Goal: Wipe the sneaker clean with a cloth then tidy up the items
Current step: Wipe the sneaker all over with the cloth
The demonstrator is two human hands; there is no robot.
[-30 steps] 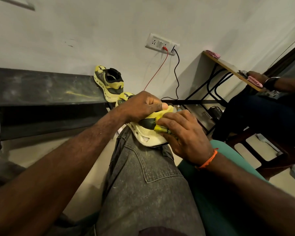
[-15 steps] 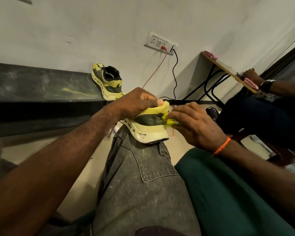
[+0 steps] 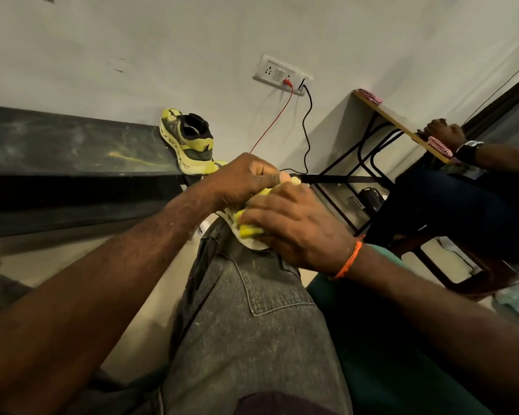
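Sneaker [image 3: 249, 241], yellow-green with a pale cream sole: head view, resting on the knee of the person's grey denim trouser leg [image 3: 252, 324], mostly hidden under both hands. Only the sole edge and patches of the yellow upper show between the fingers. Left hand [image 3: 246, 178] curls round the far end of the shoe and grips it, thumb tip against the yellow upper. Right hand [image 3: 294, 226], with an orange thread band [image 3: 349, 259] at the wrist, lies over the near side of the shoe, fingers bent down onto a bright yellow patch [image 3: 247, 230]; cannot tell whether that patch is cloth or shoe, or whether the fingers pinch anything.

Second matching yellow-and-black sneaker [image 3: 189, 139] lies on its side at the end of a dark bench [image 3: 72, 151] against the white wall. White socket plate [image 3: 282, 74] above carries a red lead [image 3: 271, 124] and a black lead [image 3: 307, 127]. Another person's hand [image 3: 444, 134] rests on a wooden table edge [image 3: 399, 121] at right.
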